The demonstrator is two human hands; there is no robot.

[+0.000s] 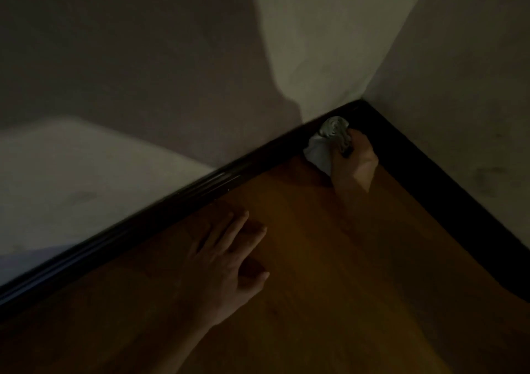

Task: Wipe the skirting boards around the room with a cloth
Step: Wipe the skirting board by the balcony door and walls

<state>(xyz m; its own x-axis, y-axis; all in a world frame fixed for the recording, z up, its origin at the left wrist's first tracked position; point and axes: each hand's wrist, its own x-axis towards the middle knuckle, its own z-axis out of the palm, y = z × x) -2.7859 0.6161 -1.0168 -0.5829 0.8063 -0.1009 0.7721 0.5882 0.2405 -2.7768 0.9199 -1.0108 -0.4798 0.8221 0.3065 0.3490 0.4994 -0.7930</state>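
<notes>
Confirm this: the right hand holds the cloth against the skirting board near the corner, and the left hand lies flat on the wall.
Not quite. In the head view the left hand lies flat on the wooden floor, not the wall. The right hand does hold the cloth against the skirting board near the corner.

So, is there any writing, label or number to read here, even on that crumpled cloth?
None can be read. The crumpled pale grey cloth, the glossy dark skirting board, the orange-brown wooden floor and the plain white walls show no text; the picture is dim.
</notes>
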